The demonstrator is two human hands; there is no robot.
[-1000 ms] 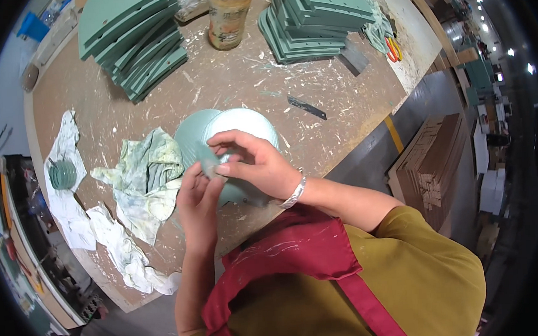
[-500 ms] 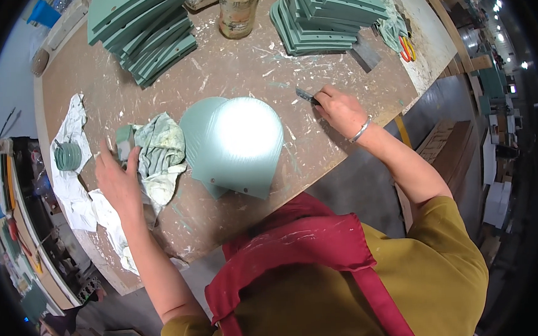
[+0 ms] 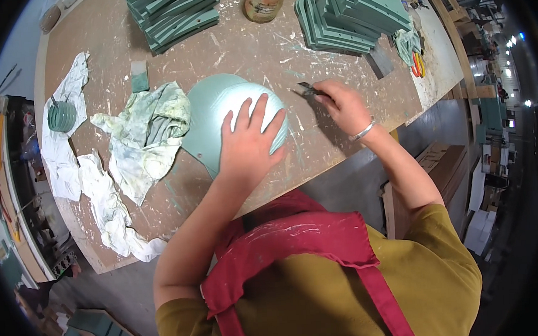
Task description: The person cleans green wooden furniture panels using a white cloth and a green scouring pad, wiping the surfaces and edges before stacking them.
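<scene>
My left hand (image 3: 248, 143) lies flat with fingers spread on a pale green, round-ended panel (image 3: 222, 103), whose top shines brightly. Beneath it, a second green panel (image 3: 201, 101) sticks out to the left, with a small hole near its narrower end. To the right, my right hand (image 3: 346, 110) is closed around a small dark blade-like tool (image 3: 306, 89), held just over the table; its exact kind is unclear. Left of the panels rests a crumpled, green-stained rag (image 3: 148, 135). Behind the rag sits a small grey and green block (image 3: 139, 76).
Stacks of green panels stand at the far left (image 3: 179, 17) and far right (image 3: 340, 24) of the worn table (image 3: 263, 56), with a stained jar (image 3: 263, 4) between. White cloths (image 3: 106, 204) and a green ringed container (image 3: 62, 116) lie left. Red-and-yellow-handled scissors (image 3: 419, 64) lie right.
My left hand has let go of the block by the rag and moved right onto the upper panel. The rag lies more spread out. My right hand still holds the dark tool.
</scene>
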